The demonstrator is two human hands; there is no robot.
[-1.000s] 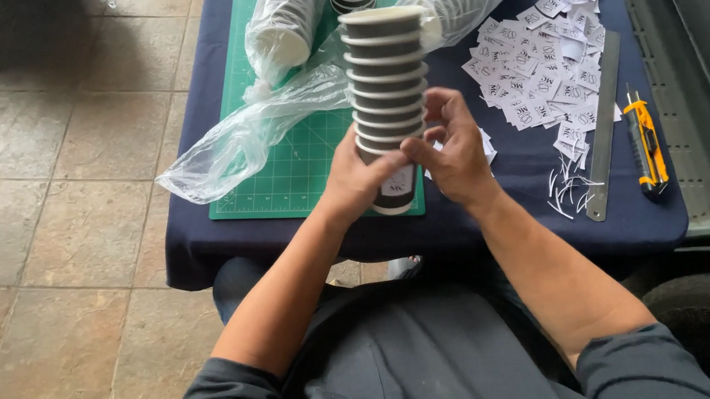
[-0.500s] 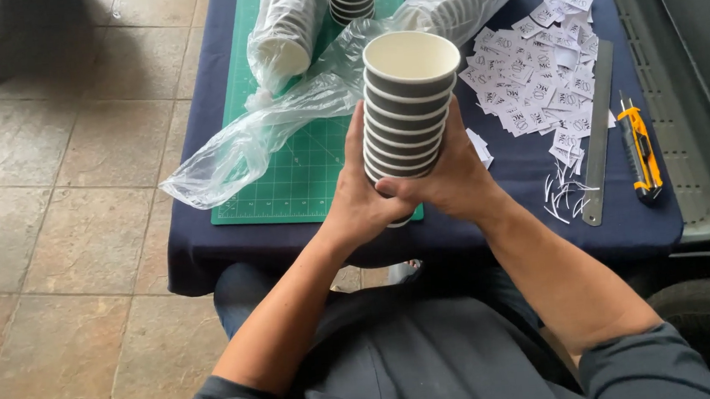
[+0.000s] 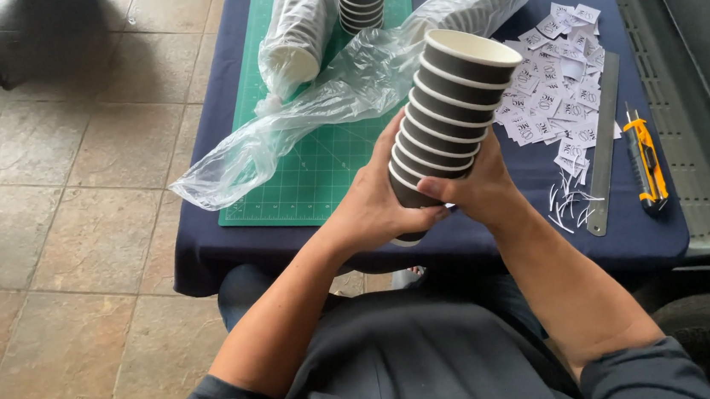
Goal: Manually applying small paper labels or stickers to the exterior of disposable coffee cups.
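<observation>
Head view: a stack of nested dark paper cups [image 3: 449,106] with white rims sits in the centre of the frame, held up above the near edge of the table [image 3: 479,253]. Its long axis is tilted, the open mouth leaning toward the upper right of the frame and the base pointing down toward the person. Both hands meet at the lower end of the stack. The left hand [image 3: 377,210] is curled around the base from the left, fingers closed on the bottom cups. The right hand [image 3: 478,189] wraps it from the right, thumb pressed across the lowest rims. Neither hand is clearly nearer; the top cups stand free above them. Behind, a crumpled clear plastic sleeve [image 3: 305,122] lies on a green cutting mat [image 3: 303,191]. To the right lie small printed paper labels [image 3: 556,96], a metal ruler [image 3: 605,143] and a yellow utility knife [image 3: 647,161].
</observation>
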